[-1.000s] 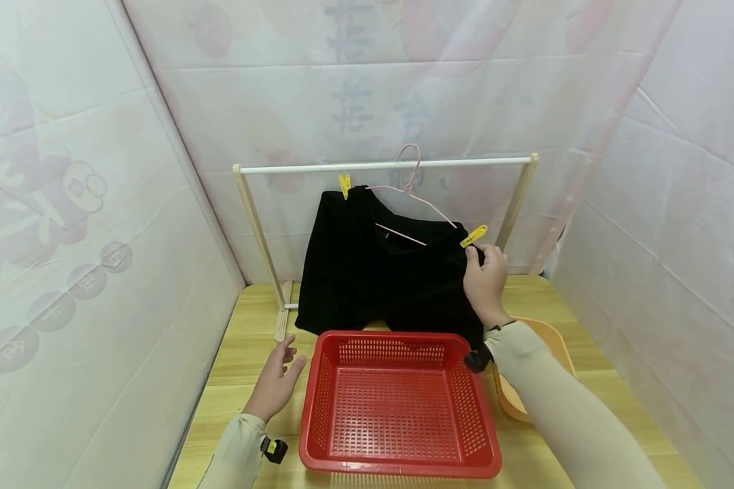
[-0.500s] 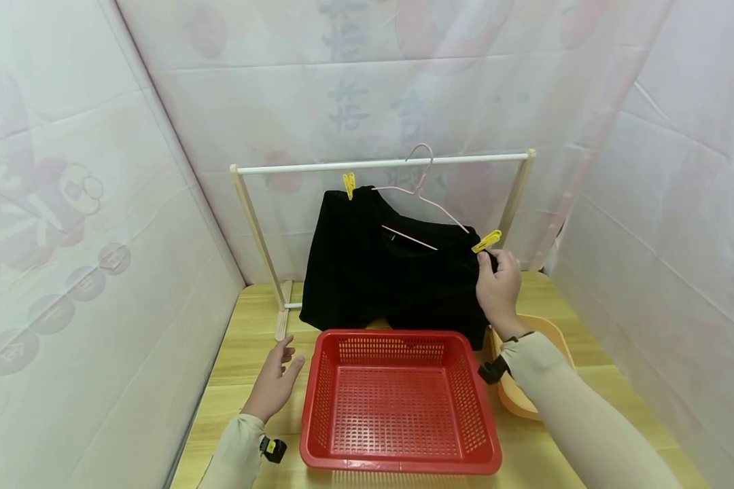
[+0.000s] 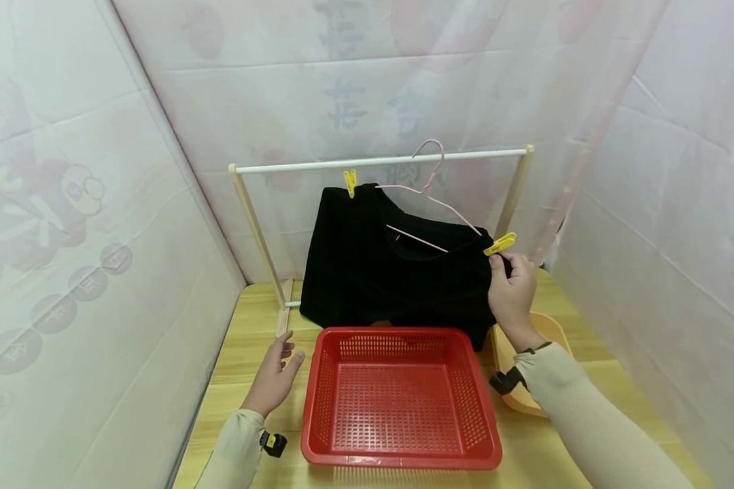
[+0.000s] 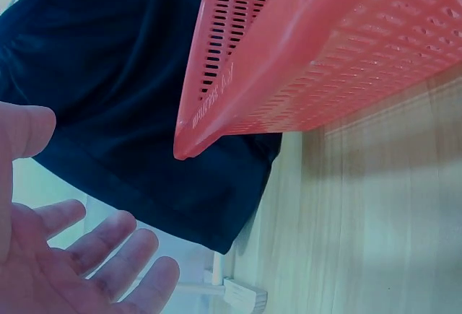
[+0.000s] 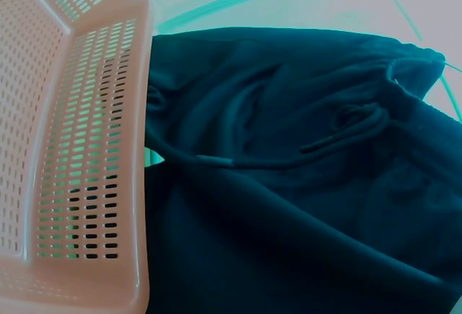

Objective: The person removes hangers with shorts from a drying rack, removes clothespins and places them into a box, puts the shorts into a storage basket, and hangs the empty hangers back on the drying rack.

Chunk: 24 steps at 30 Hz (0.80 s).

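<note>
The shorts [image 3: 355, 265] are behind the basket [image 3: 400, 461], left of the tray [image 3: 549, 329]

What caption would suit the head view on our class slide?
The right hand grips black shorts below a clip; the left hand lies open beside the red basket.

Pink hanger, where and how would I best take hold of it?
Probably pinch the pink hanger at its neck, below the hook, coming from the front: that part stands bare above the black shorts, and it is thin. The left hand looks free for it; the right hand holds the shorts by a corner.
</note>
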{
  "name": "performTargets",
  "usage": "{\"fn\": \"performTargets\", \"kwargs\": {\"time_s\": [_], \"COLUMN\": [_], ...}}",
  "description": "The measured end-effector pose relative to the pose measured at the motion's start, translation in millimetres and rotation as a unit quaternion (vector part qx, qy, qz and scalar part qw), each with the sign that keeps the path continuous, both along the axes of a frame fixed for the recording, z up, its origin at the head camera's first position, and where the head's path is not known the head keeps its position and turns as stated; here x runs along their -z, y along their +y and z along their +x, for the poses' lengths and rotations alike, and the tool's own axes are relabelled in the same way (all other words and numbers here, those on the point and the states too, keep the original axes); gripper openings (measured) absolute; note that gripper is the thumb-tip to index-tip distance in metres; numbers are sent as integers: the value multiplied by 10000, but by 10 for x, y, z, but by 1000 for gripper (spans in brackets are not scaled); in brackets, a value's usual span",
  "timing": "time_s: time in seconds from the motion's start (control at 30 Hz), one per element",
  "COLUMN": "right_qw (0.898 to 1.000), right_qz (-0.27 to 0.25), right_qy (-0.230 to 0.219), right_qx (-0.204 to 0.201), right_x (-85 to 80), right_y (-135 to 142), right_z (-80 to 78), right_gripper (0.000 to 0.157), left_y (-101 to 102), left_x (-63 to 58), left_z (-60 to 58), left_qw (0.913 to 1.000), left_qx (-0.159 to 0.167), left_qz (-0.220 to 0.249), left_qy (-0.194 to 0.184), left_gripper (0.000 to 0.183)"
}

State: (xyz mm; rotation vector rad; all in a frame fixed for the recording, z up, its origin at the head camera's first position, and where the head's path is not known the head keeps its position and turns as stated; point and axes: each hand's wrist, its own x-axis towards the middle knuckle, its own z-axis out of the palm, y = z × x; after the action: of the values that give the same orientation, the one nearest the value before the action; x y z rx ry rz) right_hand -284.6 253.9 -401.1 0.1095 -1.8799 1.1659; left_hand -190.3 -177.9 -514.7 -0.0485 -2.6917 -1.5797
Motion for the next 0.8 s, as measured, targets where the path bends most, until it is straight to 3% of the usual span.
{"fn": "performTargets", "kwargs": {"time_s": [0.2, 0.33, 0.47, 0.6, 0.8], "right_qw": [9998, 9995, 9992, 9986, 9970], "right_qz": [72, 59, -27, -179, -446], "right_qy": [190, 324, 389, 478, 573], "right_qx": [71, 24, -42, -108, -249], "right_x": [-31, -62, -117, -270, -423], "right_y": [6, -2, -36, -146, -252], "right_z": [90, 124, 162, 291, 431], "right_gripper": [17, 15, 13, 14, 15], "left_y": [-11, -13, -5, 7, 45], "left_x": [-7, 34, 133, 226, 309], "left_z": [-5, -3, 16, 42, 78], "left_qw": [9995, 9977, 9928, 9896, 9921], "left_qx": [-79, -116, -39, 174, 456], "left_qz": [-293, -499, -895, -1060, -888], "left_qy": [-130, -440, -794, -962, -754], "left_gripper": [85, 89, 76, 56, 32]}}
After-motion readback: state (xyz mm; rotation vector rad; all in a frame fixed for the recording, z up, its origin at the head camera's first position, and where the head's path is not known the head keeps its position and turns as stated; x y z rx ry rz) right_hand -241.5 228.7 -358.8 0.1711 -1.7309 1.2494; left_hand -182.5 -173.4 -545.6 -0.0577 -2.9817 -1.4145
